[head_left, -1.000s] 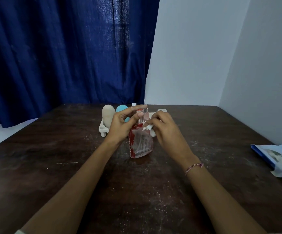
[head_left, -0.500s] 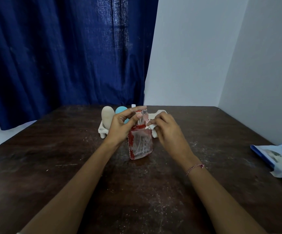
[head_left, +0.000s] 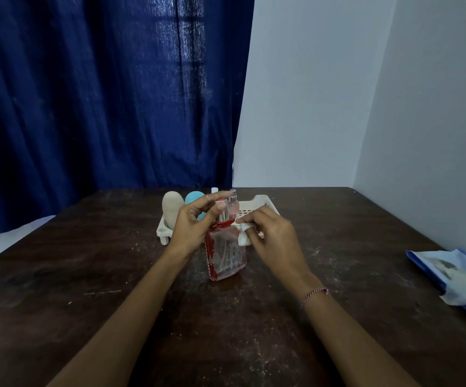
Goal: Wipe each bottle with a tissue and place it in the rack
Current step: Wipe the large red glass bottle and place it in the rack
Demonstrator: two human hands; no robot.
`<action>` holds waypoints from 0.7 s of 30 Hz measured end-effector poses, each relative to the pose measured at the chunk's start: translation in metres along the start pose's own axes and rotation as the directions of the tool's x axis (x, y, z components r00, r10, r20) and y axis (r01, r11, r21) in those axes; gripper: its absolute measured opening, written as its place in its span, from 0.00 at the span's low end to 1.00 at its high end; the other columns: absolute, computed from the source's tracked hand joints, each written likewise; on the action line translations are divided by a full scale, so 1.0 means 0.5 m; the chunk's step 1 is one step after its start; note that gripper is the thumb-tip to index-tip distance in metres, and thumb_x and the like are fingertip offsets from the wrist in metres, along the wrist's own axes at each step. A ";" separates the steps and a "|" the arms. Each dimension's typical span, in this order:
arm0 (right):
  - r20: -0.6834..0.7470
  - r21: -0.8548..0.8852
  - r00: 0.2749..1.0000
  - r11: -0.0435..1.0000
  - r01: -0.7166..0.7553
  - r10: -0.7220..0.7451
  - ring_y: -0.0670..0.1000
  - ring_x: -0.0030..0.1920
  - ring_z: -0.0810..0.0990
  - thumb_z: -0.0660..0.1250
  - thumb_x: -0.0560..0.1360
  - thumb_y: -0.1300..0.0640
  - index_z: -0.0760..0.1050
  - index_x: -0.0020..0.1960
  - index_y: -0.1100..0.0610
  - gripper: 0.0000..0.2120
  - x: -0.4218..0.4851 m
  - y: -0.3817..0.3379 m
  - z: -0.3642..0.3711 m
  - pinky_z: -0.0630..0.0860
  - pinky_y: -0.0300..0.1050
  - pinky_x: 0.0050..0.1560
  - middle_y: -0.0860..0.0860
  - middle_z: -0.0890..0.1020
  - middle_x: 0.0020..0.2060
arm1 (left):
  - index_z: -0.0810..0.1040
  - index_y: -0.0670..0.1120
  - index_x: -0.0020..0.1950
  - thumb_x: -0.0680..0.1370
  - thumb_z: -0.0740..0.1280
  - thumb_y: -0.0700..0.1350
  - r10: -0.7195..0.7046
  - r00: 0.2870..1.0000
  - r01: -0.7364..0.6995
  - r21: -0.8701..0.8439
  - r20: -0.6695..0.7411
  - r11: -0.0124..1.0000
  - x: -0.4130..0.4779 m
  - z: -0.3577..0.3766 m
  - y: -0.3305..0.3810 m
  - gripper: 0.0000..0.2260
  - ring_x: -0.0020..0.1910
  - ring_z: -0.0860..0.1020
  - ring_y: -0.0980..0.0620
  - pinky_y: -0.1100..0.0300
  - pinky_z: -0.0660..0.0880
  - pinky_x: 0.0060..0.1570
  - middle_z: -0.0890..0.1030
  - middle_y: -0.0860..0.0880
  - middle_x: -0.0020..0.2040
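Observation:
A clear rectangular bottle with red edges (head_left: pixel 226 255) stands upright on the dark table, in front of a white rack (head_left: pixel 257 208). My left hand (head_left: pixel 191 223) pinches the bottle's spray top between thumb and fingers. My right hand (head_left: pixel 272 236) holds a crumpled white tissue (head_left: pixel 244 236) and presses it against the bottle's right shoulder. In the rack stand a beige bottle (head_left: pixel 171 208), a blue one (head_left: pixel 194 201), partly hidden by my left hand, and a small pink one (head_left: pixel 233 206).
A blue pack of tissues (head_left: pixel 460 277) lies at the table's right edge, beside the grey wall. A dark blue curtain hangs behind the table on the left. The wooden tabletop (head_left: pixel 86 275) is scuffed and dusty.
My right hand has slid the tissue from the bottle's neck down to its right shoulder. The left hand keeps its hold on the top.

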State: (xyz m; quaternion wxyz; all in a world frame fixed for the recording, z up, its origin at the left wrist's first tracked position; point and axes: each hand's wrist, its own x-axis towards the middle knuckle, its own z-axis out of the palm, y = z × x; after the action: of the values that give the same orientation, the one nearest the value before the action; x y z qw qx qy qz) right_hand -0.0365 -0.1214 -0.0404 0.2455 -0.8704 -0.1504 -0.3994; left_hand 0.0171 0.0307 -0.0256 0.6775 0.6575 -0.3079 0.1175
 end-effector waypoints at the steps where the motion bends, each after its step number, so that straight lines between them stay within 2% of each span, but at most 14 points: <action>1: 0.012 0.005 1.000 1.000 0.014 -0.014 0.47 0.45 0.78 0.69 0.72 0.64 0.79 0.49 0.57 0.07 -0.001 -0.002 0.001 0.78 0.41 0.46 0.50 0.80 0.45 | 0.79 0.54 0.53 0.78 0.64 0.41 -0.001 1.000 0.001 -0.004 -0.006 1.000 0.000 -0.001 -0.001 0.10 0.55 0.77 0.65 0.70 0.76 0.47 0.79 0.64 0.52; 5: 0.011 0.048 1.000 0.999 -0.001 0.001 0.46 0.46 0.78 0.69 0.72 0.63 0.80 0.50 0.56 0.07 -0.002 -0.001 0.007 0.78 0.40 0.47 0.49 0.80 0.45 | 0.78 0.55 0.52 0.77 0.64 0.42 -0.021 0.999 0.021 -0.002 -0.030 1.000 0.001 -0.002 -0.005 0.09 0.56 0.78 0.58 0.70 0.76 0.48 0.79 0.60 0.54; 9: -0.024 0.127 0.994 0.987 -0.101 0.105 0.46 0.46 0.77 0.69 0.72 0.65 0.80 0.48 0.58 0.07 0.000 0.003 0.007 0.78 0.42 0.48 0.49 0.80 0.45 | 0.79 0.51 0.55 0.78 0.64 0.41 -0.035 0.999 0.035 -0.002 -0.028 0.999 0.001 0.000 -0.003 0.09 0.53 0.78 0.62 0.70 0.76 0.44 0.79 0.58 0.54; 13: 0.057 0.194 0.997 0.978 -0.070 0.060 0.45 0.43 0.78 0.70 0.71 0.65 0.79 0.47 0.59 0.06 0.002 0.005 0.005 0.79 0.40 0.44 0.49 0.79 0.43 | 0.79 0.52 0.54 0.78 0.64 0.41 -0.022 1.000 0.021 -0.021 -0.019 1.000 0.001 0.000 -0.005 0.09 0.55 0.78 0.60 0.69 0.76 0.47 0.80 0.59 0.53; 18: -0.013 0.192 0.991 0.973 -0.130 0.135 0.46 0.42 0.78 0.70 0.70 0.65 0.80 0.47 0.59 0.06 0.003 0.020 0.005 0.78 0.35 0.42 0.51 0.81 0.43 | 0.79 0.50 0.54 0.78 0.63 0.39 -0.005 1.000 0.005 -0.044 0.005 0.999 -0.003 0.009 0.005 0.10 0.52 0.78 0.67 0.71 0.76 0.43 0.80 0.64 0.50; 21: 0.025 0.223 0.991 0.965 -0.136 0.134 0.46 0.40 0.78 0.71 0.68 0.66 0.80 0.43 0.60 0.05 0.002 0.023 0.004 0.76 0.34 0.41 0.51 0.81 0.40 | 0.79 0.52 0.53 0.78 0.63 0.39 -0.009 1.000 0.009 -0.052 0.013 0.999 -0.002 0.007 0.005 0.10 0.52 0.78 0.66 0.70 0.76 0.44 0.81 0.66 0.48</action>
State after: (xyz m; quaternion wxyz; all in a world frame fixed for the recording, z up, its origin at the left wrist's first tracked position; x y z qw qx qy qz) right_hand -0.0291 -0.1299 -0.0442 0.3682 -0.8472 -0.1360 -0.3581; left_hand 0.0140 0.0281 -0.0243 0.6931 0.6417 -0.3121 0.1023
